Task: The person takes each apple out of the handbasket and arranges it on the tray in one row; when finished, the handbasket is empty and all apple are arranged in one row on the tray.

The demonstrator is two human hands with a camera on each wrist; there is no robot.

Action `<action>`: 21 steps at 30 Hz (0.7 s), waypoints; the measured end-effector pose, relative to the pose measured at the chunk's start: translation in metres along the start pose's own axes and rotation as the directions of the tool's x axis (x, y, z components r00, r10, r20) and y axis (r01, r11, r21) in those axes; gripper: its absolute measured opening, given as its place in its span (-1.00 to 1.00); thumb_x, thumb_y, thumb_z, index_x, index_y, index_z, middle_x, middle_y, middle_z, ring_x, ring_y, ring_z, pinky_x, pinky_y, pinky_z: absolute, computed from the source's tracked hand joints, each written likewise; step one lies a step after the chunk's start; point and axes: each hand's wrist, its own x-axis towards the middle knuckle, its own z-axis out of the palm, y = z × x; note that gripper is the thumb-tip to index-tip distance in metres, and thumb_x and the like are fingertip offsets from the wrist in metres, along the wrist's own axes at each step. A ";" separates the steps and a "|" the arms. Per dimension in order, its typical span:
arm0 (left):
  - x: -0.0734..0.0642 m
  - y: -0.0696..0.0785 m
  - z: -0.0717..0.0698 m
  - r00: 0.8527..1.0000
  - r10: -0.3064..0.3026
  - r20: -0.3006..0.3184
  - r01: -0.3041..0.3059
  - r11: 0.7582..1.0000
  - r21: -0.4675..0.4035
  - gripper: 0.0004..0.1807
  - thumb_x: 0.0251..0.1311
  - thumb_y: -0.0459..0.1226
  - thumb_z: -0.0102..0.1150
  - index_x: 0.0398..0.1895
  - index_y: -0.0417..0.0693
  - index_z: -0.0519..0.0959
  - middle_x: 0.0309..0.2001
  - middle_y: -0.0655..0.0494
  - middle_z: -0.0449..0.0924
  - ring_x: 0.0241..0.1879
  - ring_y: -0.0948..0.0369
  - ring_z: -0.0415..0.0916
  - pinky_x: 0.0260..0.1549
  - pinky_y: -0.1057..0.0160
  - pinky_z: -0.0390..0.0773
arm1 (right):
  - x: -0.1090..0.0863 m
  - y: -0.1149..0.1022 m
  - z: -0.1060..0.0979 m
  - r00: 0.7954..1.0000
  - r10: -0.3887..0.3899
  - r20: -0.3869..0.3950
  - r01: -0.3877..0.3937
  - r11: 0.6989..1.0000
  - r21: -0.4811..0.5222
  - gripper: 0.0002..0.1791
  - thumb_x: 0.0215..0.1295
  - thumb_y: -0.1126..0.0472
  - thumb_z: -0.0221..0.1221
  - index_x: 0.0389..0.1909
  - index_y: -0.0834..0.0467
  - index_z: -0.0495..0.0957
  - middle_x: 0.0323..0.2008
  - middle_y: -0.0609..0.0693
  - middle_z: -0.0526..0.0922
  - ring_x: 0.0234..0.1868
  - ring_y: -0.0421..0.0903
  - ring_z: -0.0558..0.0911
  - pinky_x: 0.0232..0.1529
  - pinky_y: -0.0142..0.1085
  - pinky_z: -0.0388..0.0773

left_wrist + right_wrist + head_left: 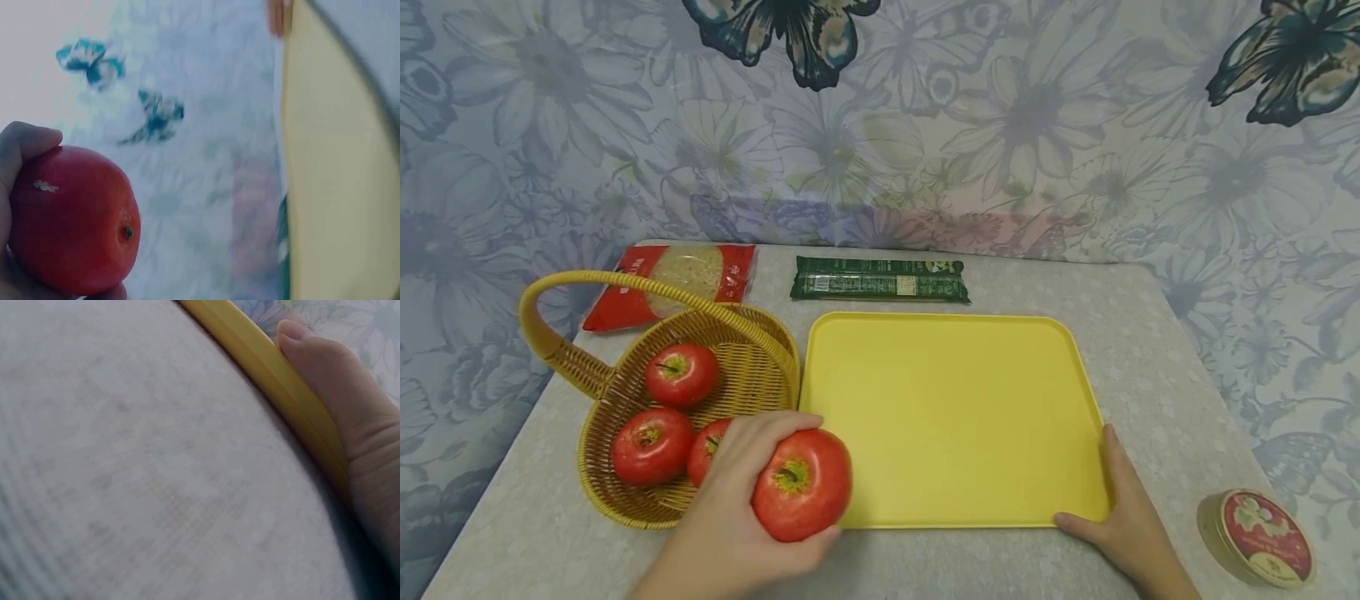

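In the head view my left hand grips a red apple, thumb below it and fingers over its top. This apple is held up between the wicker basket and the yellow tray, overlapping the tray's near left corner. The left wrist view shows the same apple in the fingers, its stem end facing right. My right hand holds the tray's near right corner, thumb at the front edge and fingers along the right side. Up close, the right thumb lies against the tray's rim.
Inside the basket lie three more apples, one partly hidden by my left hand; its tall handle arches up. Behind are a red bag with pale contents and a green packet. A round red-lidded tin stands at the right.
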 end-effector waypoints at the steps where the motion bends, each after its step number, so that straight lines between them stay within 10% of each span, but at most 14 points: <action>1: 0.001 0.002 0.007 1.000 -0.007 0.016 0.007 1.000 -0.020 -0.07 -0.38 -0.04 0.68 0.19 0.56 0.39 0.11 0.51 0.40 0.05 0.43 0.24 -0.19 0.22 0.56 | 0.000 0.000 0.000 1.000 -0.001 -0.001 0.001 1.000 0.002 0.50 -0.16 0.09 0.59 0.60 0.05 -0.37 0.57 0.30 -0.20 0.53 0.39 -0.10 0.26 -0.80 -0.34; 8: 0.017 0.008 0.048 0.991 -0.107 0.085 0.119 0.981 -0.156 -0.10 -0.37 -0.08 0.67 0.13 0.64 0.38 0.09 0.53 0.39 0.08 0.38 0.24 -0.13 0.21 0.57 | 0.000 0.001 -0.001 1.000 -0.015 -0.011 0.014 1.000 -0.002 0.51 -0.18 0.09 0.60 0.59 0.09 -0.36 0.57 0.30 -0.21 0.55 0.33 -0.12 0.27 -0.81 -0.34; 15: 0.039 -0.003 0.077 0.970 -0.233 0.071 0.242 0.955 -0.169 -0.16 -0.30 -0.05 0.64 0.14 0.63 0.41 0.13 0.39 0.33 0.10 0.28 0.27 -0.14 0.17 0.57 | 0.000 0.004 0.001 0.999 -0.031 -0.020 0.031 0.999 -0.011 0.52 -0.20 0.09 0.61 0.60 0.08 -0.35 0.57 0.30 -0.19 0.58 -0.15 -0.19 0.29 -0.81 -0.33; 21: 0.061 -0.025 0.104 0.954 -0.300 0.019 0.299 0.941 -0.157 -0.17 -0.24 -0.03 0.61 0.21 0.49 0.41 0.14 0.30 0.32 0.14 0.25 0.25 -0.11 0.11 0.61 | 0.000 0.003 0.002 0.999 -0.036 -0.020 0.036 0.999 -0.004 0.52 -0.21 0.10 0.61 0.59 0.10 -0.35 0.57 0.32 -0.20 0.58 0.21 -0.14 0.29 -0.81 -0.33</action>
